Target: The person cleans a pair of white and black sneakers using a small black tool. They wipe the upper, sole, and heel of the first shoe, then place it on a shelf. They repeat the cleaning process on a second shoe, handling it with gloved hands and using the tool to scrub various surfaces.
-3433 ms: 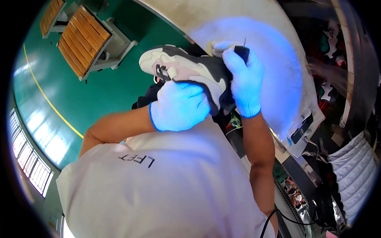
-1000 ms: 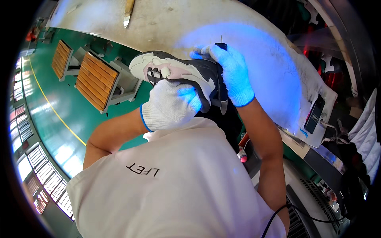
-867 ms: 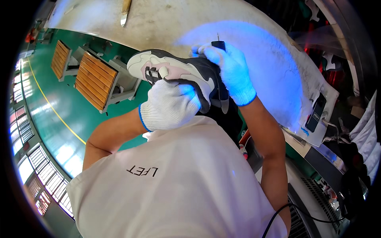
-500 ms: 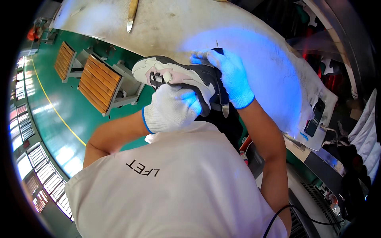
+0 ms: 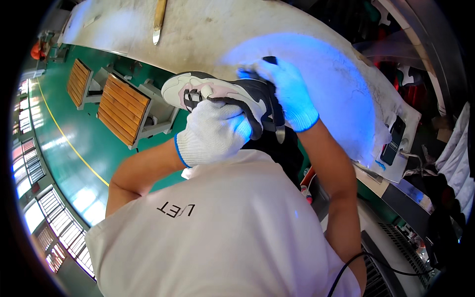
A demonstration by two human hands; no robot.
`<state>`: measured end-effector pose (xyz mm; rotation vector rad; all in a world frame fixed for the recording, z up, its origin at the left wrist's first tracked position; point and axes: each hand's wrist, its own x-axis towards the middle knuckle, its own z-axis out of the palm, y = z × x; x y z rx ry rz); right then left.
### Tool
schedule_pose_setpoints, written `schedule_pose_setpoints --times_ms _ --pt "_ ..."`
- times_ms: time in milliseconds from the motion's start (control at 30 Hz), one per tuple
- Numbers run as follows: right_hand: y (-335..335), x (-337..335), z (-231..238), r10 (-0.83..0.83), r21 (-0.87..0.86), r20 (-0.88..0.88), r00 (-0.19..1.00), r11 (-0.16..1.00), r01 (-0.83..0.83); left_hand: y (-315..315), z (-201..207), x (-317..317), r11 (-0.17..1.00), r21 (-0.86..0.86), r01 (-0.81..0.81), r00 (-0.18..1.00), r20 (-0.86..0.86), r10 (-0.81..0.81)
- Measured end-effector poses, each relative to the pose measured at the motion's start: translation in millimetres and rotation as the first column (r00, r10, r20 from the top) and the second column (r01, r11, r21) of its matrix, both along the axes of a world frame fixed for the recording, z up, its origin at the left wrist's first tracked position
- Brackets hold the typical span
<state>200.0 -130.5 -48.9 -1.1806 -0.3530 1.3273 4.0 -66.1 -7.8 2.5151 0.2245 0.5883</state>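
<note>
A white, pink and black sneaker (image 5: 225, 89) is held up over the near table edge, toe to the left. My left hand (image 5: 215, 131), in a white knit glove with a blue cuff, is closed around the shoe's collar beside the laces. My right hand (image 5: 292, 91), gloved alike and lit blue, is at the heel, fingers curled. From its fist pokes the dark end of a tool (image 5: 270, 60). Below the heel a rounded metal blade (image 5: 280, 134) shows; whether it belongs to that tool I cannot tell. The palm side of the right hand is hidden.
A knife with a wooden handle (image 5: 159, 20) lies on the pale worktable (image 5: 198, 44), under a blue light patch. A phone (image 5: 394, 141) lies at the table's right end. Slatted wooden stands (image 5: 122, 109) are on the green floor at left. A black cable (image 5: 366, 254) crosses lower right.
The shoe and my left hand have shifted slightly left. The dark tool end has tilted, and the thin spike at its tip no longer shows. Less of the metal blade is visible.
</note>
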Motion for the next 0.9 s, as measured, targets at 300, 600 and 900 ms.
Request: schedule_pose_setpoints --times_ms 300,600,900 --pt "-20 -3 -17 -0.157 0.244 -0.032 0.987 0.956 0.16 5 -6 0 0.973 0.214 0.086 0.996 0.018 -0.092" --pt "-27 -5 -6 -0.071 0.122 0.173 0.982 0.991 0.051 2 -5 -3 0.939 0.333 0.089 0.995 -0.066 -0.071" --pt "-15 -13 -2 -0.08 0.107 0.499 0.863 0.994 0.03 11 -4 5 0.969 0.196 0.153 0.987 -0.069 -0.142"
